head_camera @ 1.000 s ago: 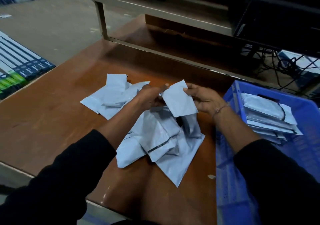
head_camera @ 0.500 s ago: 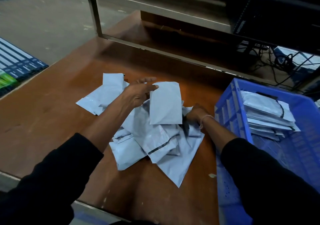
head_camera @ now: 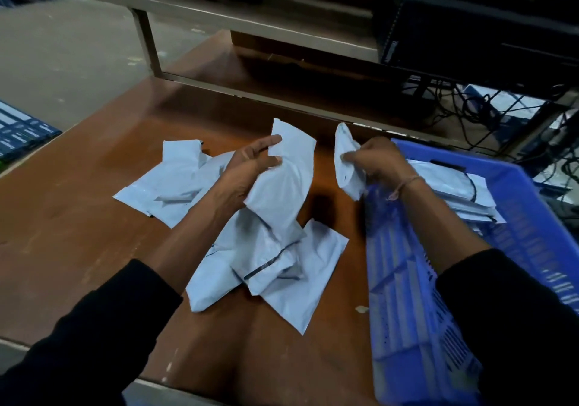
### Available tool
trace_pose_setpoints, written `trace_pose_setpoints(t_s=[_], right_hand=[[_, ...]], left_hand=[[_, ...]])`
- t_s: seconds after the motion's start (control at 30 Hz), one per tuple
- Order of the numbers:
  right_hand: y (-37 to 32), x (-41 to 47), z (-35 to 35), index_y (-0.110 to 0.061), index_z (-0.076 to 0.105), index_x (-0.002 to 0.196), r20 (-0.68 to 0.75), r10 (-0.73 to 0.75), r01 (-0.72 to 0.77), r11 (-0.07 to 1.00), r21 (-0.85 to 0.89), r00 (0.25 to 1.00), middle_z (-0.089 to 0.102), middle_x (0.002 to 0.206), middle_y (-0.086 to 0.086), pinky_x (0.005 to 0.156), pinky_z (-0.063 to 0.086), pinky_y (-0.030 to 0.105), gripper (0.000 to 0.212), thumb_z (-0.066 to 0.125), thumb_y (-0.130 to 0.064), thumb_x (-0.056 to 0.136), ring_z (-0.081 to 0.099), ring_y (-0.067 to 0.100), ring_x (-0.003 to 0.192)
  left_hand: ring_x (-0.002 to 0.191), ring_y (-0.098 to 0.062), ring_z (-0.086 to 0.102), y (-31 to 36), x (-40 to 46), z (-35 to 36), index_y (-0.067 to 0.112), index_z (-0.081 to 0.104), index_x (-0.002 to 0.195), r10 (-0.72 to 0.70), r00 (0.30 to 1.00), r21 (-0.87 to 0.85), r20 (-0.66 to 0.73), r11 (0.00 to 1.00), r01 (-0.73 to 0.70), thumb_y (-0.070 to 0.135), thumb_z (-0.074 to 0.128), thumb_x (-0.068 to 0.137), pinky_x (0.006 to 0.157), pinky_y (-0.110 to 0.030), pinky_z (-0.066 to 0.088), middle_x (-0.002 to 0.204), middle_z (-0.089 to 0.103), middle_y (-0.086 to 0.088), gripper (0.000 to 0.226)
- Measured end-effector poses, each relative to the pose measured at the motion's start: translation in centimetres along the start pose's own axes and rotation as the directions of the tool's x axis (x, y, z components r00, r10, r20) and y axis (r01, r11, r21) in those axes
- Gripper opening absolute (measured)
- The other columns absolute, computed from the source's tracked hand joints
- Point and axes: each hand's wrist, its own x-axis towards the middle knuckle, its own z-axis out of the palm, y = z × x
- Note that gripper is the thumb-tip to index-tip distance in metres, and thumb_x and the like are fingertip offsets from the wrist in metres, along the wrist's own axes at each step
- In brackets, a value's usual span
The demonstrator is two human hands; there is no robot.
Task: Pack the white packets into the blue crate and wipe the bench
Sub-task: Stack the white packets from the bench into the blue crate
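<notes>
My left hand (head_camera: 247,170) holds one white packet (head_camera: 285,180) upright above the middle of the brown bench (head_camera: 78,217). My right hand (head_camera: 379,161) grips a second, smaller white packet (head_camera: 346,161) just left of the blue crate (head_camera: 517,217), close to its near-left corner. Beneath my hands lies a loose heap of white packets (head_camera: 275,264). More white packets (head_camera: 175,180) lie further left on the bench. Inside the crate a stack of packets (head_camera: 454,192) leans against its far side.
A metal shelf frame (head_camera: 147,42) runs along the back of the bench. A black computer case (head_camera: 470,36) and tangled cables (head_camera: 488,105) sit behind the crate. Blue printed boxes (head_camera: 22,133) lie at the far left, off the bench. A small scrap (head_camera: 362,309) lies by the crate.
My right hand has come up from the heap with a second packet and now holds it beside the crate. My left hand has kept its packet and raised it slightly.
</notes>
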Motion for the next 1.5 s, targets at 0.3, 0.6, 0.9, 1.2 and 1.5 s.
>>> trace_pose_setpoints(t_s=[0.3,0.6,0.9,1.2,1.5], right_hand=[[1.7,-4.2,-2.8,-0.022,0.059,0.114,0.021,-0.188,0.180,0.961,0.210,0.982,0.062,0.094,-0.002,0.056,0.049,0.029,0.062,0.085,-0.053,0.067,0.064,0.017,0.083],[5.5,-6.4,-8.2,-0.015,0.064,0.125,-0.019,-0.304,0.284,0.865,0.414,0.952,0.068,0.106,0.007,0.068,0.060,0.032,0.027,0.058,-0.022,0.100,0.069,0.024,0.090],[9.3,-9.0,-16.5,-0.008,0.043,0.125,-0.098,-0.143,0.172,0.737,0.654,0.985,0.066,0.103,0.018,0.069,0.063,0.042,0.051,0.077,-0.008,0.087,0.074,0.031,0.087],[15.8,-11.1,-22.8,-0.011,0.038,0.138,-0.182,0.003,0.085,0.875,0.477,0.983,0.059,0.113,0.000,0.087,0.058,0.046,0.086,0.091,-0.015,0.071,0.068,0.022,0.096],[21.3,-8.9,-25.1,-0.012,0.032,0.148,0.103,-0.048,0.006,0.926,0.377,0.994,0.074,0.113,0.006,0.083,0.060,0.030,0.107,0.095,-0.011,0.062,0.073,0.013,0.100]], left_hand=[[0.093,-0.022,0.074,0.9,-0.3,9.7,0.006,0.055,0.140,0.054,0.999,-0.229,0.004,0.972,-0.052,-0.004,0.061,0.097,0.074,-0.031,0.061,0.129,0.064,-0.017,0.044],[0.123,-0.016,0.066,2.8,-1.0,16.3,0.018,0.059,0.138,0.237,0.971,-0.067,-0.037,0.969,-0.239,0.034,0.090,0.076,0.091,-0.036,0.060,0.140,0.062,0.000,0.071],[0.129,-0.014,0.060,5.7,0.0,25.0,0.024,0.055,0.142,0.365,0.902,0.187,0.231,0.893,-0.410,0.033,0.095,0.069,0.099,-0.041,0.058,0.144,0.055,0.006,0.083],[0.134,-0.009,0.054,4.1,1.4,31.6,0.026,0.052,0.145,0.306,0.769,0.319,0.561,0.778,-0.541,0.028,0.091,0.076,0.109,-0.046,0.051,0.148,0.052,0.010,0.079],[0.142,0.001,0.041,3.1,1.8,33.4,0.030,0.051,0.148,-0.035,0.589,0.478,0.807,0.625,-0.618,0.028,0.088,0.080,0.116,-0.038,0.042,0.153,0.046,0.019,0.077]])
